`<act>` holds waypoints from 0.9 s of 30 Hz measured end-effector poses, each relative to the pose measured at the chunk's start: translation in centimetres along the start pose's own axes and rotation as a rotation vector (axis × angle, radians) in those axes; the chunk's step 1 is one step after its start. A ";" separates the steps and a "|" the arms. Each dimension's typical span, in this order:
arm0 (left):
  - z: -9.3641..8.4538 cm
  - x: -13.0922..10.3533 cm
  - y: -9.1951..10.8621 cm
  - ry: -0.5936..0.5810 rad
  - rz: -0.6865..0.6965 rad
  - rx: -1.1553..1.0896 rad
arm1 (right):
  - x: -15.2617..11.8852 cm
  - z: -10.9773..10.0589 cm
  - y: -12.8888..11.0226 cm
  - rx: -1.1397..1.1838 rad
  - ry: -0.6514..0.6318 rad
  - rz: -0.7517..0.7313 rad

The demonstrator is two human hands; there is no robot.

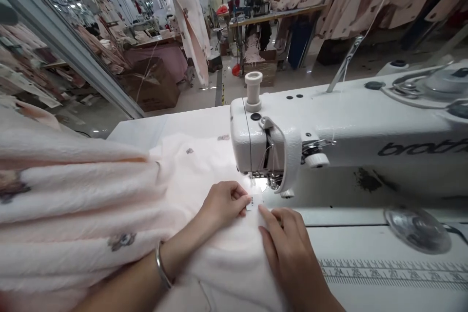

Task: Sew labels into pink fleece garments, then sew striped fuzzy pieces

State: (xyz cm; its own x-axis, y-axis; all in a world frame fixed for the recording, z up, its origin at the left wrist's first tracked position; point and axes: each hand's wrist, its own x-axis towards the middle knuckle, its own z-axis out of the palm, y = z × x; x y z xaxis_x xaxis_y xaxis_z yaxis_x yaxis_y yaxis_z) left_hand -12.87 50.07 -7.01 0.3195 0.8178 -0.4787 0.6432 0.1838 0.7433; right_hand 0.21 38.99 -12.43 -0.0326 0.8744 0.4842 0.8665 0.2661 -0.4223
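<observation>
Pale pink plush fabric with small bear prints spreads over the white bed of a sewing machine. Just in front of the lit needle area lies a small white label on the fabric. My left hand pinches the label's left edge between thumb and fingertips. On the label's right side, my right hand rests with its index fingertip on the fabric, its fingers bent and slightly apart; nothing shows in its grasp. A silver bangle circles my left wrist.
More plush fabric is heaped at the left. A ruler strip runs along the table's right front, below a clear round dish. A thread guide post stands on the machine arm. Beyond are hanging garments, a carton and another worktable.
</observation>
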 end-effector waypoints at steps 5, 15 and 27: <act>-0.1 -0.2 0.4 0.029 0.048 0.076 | 0.2 -0.2 0.0 0.009 -0.076 0.019; 0.0 0.3 0.0 -0.006 -0.005 0.024 | 0.4 -0.2 -0.3 0.010 -0.056 0.003; -1.6 -3.4 -1.0 0.124 0.578 0.674 | 0.4 -0.4 -0.4 -0.021 0.017 -0.028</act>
State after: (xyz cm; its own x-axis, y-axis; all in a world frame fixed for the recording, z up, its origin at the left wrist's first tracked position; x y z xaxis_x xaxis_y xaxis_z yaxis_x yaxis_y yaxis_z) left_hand -15.73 48.00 -5.34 0.6680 0.7435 -0.0313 0.6896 -0.6027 0.4016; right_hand 0.04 39.03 -11.75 -0.0489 0.8594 0.5090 0.8755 0.2822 -0.3922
